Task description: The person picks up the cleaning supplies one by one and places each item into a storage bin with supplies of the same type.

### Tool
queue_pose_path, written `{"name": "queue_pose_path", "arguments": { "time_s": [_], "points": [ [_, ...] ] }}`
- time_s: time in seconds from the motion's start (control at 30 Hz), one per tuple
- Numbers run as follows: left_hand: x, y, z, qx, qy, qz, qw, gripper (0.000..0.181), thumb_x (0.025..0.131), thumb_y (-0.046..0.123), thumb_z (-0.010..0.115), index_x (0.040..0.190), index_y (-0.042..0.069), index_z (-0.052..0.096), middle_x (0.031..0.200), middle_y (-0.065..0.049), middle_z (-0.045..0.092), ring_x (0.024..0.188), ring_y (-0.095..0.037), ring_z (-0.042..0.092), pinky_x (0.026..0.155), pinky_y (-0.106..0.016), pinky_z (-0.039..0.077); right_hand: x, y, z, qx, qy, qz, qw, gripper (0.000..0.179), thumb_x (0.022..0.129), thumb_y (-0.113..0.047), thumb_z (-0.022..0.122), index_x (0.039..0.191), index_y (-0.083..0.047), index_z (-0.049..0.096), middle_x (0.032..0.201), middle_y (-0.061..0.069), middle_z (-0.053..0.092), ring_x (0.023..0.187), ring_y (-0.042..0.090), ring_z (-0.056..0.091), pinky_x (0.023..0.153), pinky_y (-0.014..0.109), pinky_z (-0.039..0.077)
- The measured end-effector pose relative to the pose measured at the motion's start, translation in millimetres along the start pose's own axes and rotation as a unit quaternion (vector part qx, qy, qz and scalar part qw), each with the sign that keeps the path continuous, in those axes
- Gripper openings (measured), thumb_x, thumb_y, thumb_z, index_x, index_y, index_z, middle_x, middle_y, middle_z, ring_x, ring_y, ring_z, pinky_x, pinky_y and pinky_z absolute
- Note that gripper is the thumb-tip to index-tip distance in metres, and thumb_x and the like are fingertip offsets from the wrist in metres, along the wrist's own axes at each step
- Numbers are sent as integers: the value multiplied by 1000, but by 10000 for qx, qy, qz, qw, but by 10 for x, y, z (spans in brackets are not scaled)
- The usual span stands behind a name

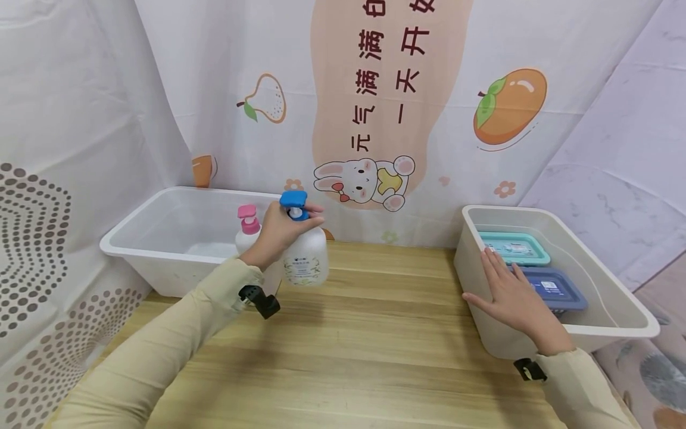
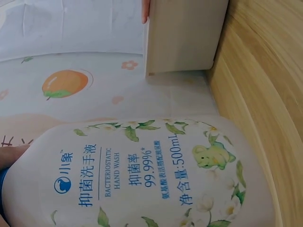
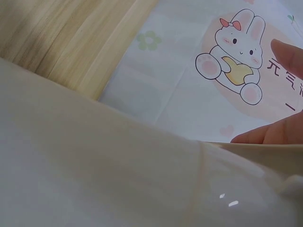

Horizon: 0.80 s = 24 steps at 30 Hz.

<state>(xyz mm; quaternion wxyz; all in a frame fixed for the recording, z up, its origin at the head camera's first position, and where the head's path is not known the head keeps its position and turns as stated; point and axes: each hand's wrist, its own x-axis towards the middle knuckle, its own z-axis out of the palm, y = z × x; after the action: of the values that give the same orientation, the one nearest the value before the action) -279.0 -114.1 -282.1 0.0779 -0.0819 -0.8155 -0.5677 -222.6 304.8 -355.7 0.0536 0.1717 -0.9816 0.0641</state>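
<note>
Backdrop: a printed cloth [image 1: 386,137] hangs beyond both hands. Below the grip lies a wooden table [image 1: 364,333], the working surface.

Tubs: the right tub [image 1: 493,333] stands under the right hand [image 1: 509,295], well apart from the bottle grip. The left tub [image 1: 171,265] stands behind and to the left of the left hand [image 1: 281,229]. Set out to either side, they leave a stretch of table between them, presumably for ease of reach.

Bottles: the blue-topped bottle [image 1: 305,256], a hand wash by its label, hangs upright below the left grip, just beside the right end of the left tub. Whether its base touches the table cannot be determined. The pink-topped bottle [image 1: 245,240] is just left of the grip; the forearm covers its lower part, so whether it stands inside the tub or in front cannot be told.

Boxes: the blue box [image 1: 552,289] and the teal box [image 1: 517,247] lie inside the right tub, just beyond the right fingers, the tub walls keeping them together.

Hands: the left thumb and fingers close around the bottle's neck; this narrow part probably gives the surest hold, with the wider pump [image 1: 293,199] above acting as a stop. The right hand is spread, thumb apart, resting over the tub's near-left rim and gripping nothing, likely for support.
</note>
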Motion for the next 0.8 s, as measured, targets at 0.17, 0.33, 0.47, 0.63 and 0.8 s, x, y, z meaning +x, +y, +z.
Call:
{"name": "queue_pose_path", "arguments": {
  "time_s": [0.17, 0.33, 0.47, 0.63, 0.8],
  "points": [
    [-1, 38, -59, 5, 91, 82, 9999, 34, 80, 21, 74, 108, 3, 68, 106, -16, 71, 85, -6, 69, 92, -37, 53, 0, 1, 3, 24, -11, -3, 10000, 98, 89, -56, 51, 147, 9, 6, 153, 32, 13, 142, 44, 16, 108, 67, 16],
    [6, 83, -117, -3, 198, 275, 9994, 32, 80, 19, 75, 107, 2, 69, 105, -14, 71, 109, -13, 64, 100, -35, 49, -1, 2, 3, 48, -24, 8, 10000, 98, 89, -56, 50, 147, 8, 6, 153, 31, 12, 142, 44, 14, 108, 67, 15],
    [14, 111, -175, -118, 228, 397, 9989, 32, 79, 15, 75, 106, 0, 68, 103, -6, 73, 123, -17, 56, 103, -34, 46, -5, 1, 2, 67, -33, 22, 10000, 98, 89, -56, 50, 148, 8, 5, 153, 31, 11, 142, 44, 14, 108, 67, 15],
    [32, 153, -262, -230, 200, 427, 9986, 31, 79, 15, 75, 104, -1, 68, 102, 0, 73, 124, -17, 54, 104, -35, 45, -13, -6, -1, 128, -51, 41, 9999, 98, 89, -56, 50, 148, 7, 4, 153, 31, 10, 142, 44, 13, 109, 67, 12],
    [61, 214, -363, -247, 162, 447, 9986, 30, 79, 16, 75, 102, -1, 67, 105, -4, 71, 115, -18, 60, 102, -40, 47, -12, -6, -6, 148, -75, 45, 9999, 98, 89, -55, 51, 148, 6, 3, 154, 30, 9, 142, 44, 13, 110, 66, 10]
  ]
}}
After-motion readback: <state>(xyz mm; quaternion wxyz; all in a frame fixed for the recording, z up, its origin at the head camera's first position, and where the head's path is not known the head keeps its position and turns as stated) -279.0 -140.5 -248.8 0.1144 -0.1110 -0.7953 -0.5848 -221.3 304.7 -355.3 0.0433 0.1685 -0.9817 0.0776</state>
